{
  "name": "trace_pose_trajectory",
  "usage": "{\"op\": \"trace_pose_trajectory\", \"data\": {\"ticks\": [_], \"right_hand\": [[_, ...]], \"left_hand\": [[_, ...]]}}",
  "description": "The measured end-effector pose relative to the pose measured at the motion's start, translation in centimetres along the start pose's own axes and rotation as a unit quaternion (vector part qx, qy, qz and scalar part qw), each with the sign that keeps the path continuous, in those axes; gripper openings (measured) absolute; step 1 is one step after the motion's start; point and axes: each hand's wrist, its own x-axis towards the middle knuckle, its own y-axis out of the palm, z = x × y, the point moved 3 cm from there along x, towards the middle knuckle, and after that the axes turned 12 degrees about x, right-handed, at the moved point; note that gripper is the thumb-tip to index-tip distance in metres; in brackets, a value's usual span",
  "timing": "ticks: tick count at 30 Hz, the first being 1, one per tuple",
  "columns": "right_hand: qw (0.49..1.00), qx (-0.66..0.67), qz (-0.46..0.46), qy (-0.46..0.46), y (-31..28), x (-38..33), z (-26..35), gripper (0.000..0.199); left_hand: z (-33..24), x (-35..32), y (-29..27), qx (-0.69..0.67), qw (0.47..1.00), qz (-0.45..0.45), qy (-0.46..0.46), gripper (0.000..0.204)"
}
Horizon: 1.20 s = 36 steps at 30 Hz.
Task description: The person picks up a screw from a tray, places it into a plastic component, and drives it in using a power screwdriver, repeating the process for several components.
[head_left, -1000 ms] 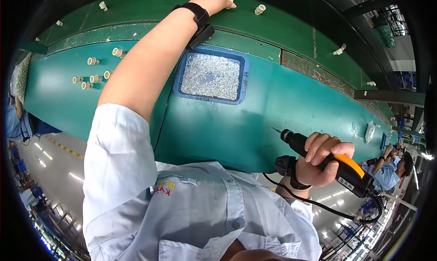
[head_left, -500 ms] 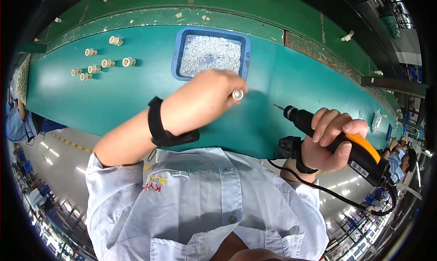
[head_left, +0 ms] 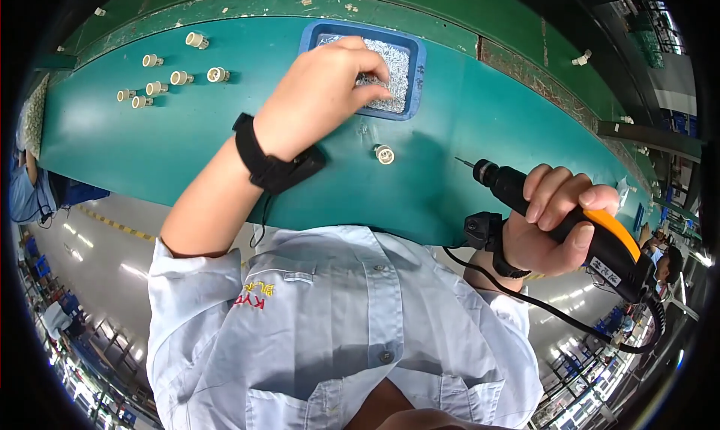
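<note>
My left hand (head_left: 334, 85) is over the blue tray (head_left: 415, 77), its thumb and bent index finger apart above a bed of small silvery metal pieces (head_left: 394, 59). What its other fingers do is partly hidden. Just below the tray, a cream round fitting (head_left: 385, 155) stands on the green table, its ringed end facing up and no hand touching it. My right hand (head_left: 559, 216) is wrapped round a black and orange electric screwdriver (head_left: 517, 190). Its thin bit points left toward the fitting and stays apart from it.
Several cream fittings (head_left: 181, 77) lie at the table's left. A raised green ledge (head_left: 255, 6) runs along the far side, with a few more fittings on it. The screwdriver's black cord (head_left: 525, 302) loops below my right wrist. Other people (head_left: 34, 194) sit at the far edges.
My left hand has let go of the cream fitting, leaving it on the table, and moved up over the tray. The right hand and screwdriver have shifted slightly to the right.
</note>
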Motion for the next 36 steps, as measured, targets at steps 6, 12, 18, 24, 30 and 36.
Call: {"op": "trace_pose_trajectory", "data": {"ticks": [6, 12, 18, 24, 30, 36], "right_hand": [[0.999, -0.007, 0.047, 0.000, 0.4, 0.3, -0.2, 0.027], [0.999, 0.005, 0.035, 0.018, 0.4, 0.4, -0.5, 0.029], [0.995, 0.087, 0.049, -0.005, 2.0, 1.2, -0.5, 0.043], [0.986, 0.099, 0.134, 0.008, 3.8, 1.9, -0.4, 0.042], [0.986, 0.124, 0.108, 0.023, 4.5, 1.7, -0.1, 0.036], [0.978, 0.145, 0.143, 0.050, 4.5, 1.0, -1.0, 0.033]], "left_hand": [[2.4, 1.6, 1.6, 0.020, 0.999, 0.030, 0.009, 0.013], [1.6, 1.2, 0.5, -0.008, 0.994, -0.103, 0.046, 0.008], [-1.4, -1.1, -0.2, -0.073, 0.992, -0.101, 0.021, 0.010], [-1.5, -2.2, 0.2, -0.125, 0.983, -0.133, -0.028, 0.012], [-3.6, -4.5, 0.9, -0.147, 0.988, -0.037, 0.032, 0.012], [-3.9, -5.6, 1.4, -0.117, 0.989, -0.066, 0.053, 0.021]]}}
